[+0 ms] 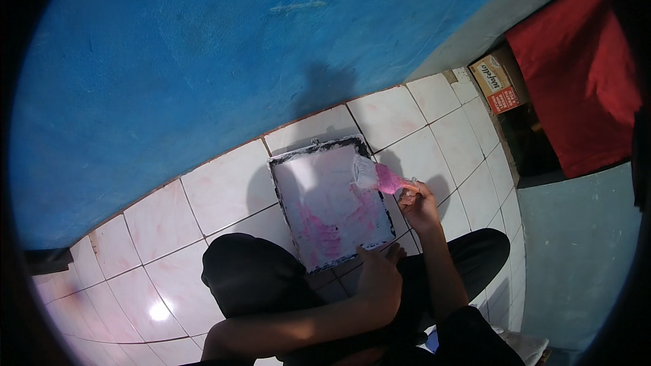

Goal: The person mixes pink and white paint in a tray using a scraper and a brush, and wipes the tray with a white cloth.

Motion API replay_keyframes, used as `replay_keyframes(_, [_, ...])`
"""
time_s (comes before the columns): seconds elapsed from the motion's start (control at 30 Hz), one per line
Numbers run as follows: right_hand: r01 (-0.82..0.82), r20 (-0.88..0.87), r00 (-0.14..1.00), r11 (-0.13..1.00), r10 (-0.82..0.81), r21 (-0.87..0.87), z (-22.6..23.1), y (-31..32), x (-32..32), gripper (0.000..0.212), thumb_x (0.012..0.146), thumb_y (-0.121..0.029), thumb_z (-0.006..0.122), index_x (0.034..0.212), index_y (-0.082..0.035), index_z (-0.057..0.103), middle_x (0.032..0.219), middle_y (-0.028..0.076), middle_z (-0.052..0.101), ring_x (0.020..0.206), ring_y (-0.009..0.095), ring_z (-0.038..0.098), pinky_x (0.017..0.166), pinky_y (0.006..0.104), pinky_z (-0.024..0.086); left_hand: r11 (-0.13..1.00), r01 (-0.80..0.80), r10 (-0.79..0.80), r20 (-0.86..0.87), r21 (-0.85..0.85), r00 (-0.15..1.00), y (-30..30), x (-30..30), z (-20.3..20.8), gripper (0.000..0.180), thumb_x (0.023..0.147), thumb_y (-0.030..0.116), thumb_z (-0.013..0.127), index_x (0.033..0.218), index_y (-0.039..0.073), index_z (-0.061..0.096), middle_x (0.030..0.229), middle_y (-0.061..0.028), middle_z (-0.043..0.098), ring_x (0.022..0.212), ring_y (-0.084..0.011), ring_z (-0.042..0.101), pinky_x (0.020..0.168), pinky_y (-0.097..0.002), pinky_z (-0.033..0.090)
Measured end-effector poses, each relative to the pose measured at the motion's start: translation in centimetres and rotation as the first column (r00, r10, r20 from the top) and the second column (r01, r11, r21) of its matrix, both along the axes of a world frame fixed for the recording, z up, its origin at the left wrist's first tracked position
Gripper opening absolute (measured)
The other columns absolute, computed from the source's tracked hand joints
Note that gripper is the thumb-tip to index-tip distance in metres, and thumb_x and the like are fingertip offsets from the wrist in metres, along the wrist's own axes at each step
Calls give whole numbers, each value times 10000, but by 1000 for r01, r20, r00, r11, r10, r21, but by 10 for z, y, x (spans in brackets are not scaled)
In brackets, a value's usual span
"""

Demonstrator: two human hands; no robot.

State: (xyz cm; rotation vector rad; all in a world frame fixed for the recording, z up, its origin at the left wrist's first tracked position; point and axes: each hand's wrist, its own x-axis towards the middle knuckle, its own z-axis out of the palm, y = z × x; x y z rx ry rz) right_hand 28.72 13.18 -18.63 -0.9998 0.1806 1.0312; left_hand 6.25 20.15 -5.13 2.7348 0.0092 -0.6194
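Note:
A rectangular board (324, 196) with a dark, paint-smeared frame lies on the floor tiles before me. White paint coats most of its face, with pink streaks across the lower part. A small hanging loop (315, 141) sits on its far edge. My right hand (419, 205) is closed around the handle of a paintbrush (386, 179), whose middle is pink and whose bristles are white. The bristles are over the board's upper right; I cannot tell if they touch it. At the near edge, my left hand (380, 272) grips the frame, most of its fingers hidden.
A blue wall (224, 47) rises beyond the white tiled floor (217, 193). To the right, a red cloth (576, 81) hangs beside a cardboard box (495, 85), above a grey panel (576, 251). My black-clad knees (251, 271) flank the board's near side. A dark object (49, 261) sits far left.

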Motion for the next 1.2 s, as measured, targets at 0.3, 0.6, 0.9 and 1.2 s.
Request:
replay_keyframes(0.3, [-10,-243,968,980,59,198,-24,12,-12,209,896,-183,533,735,-49,539,645,23,533,543,89,456,538,232,352,1000,11,-9,-103,16,995,1,2,5,661,907,268,462,1476,-3,265,1536,-136,296,1156,-386,539,1013,-593,335])
replay_keyframes(0.6, [249,-665,747,929,-4,273,-45,4,-27,85,801,-82,522,724,-47,525,602,3,508,497,85,460,517,241,352,995,-49,43,63,86,997,0,-4,4,426,851,186,555,1220,-27,559,929,-185,654,920,-326,615,933,-554,416])
replay_keyframes(0.9, [433,-625,752,872,-209,230,-62,-8,-61,102,827,-93,512,752,-29,540,603,6,519,523,92,490,522,247,377,995,-71,65,95,66,993,7,-2,9,271,856,221,573,958,-10,672,938,-184,656,1007,-344,594,937,-554,407])
replay_keyframes(1.2, [301,-17,953,943,-301,145,-35,-2,-74,194,952,-161,485,1001,13,554,839,89,599,671,134,556,622,246,475,583,-240,306,-64,-776,950,199,-68,7,457,961,415,517,1244,59,557,1169,-125,636,1118,-277,591,939,-353,470])
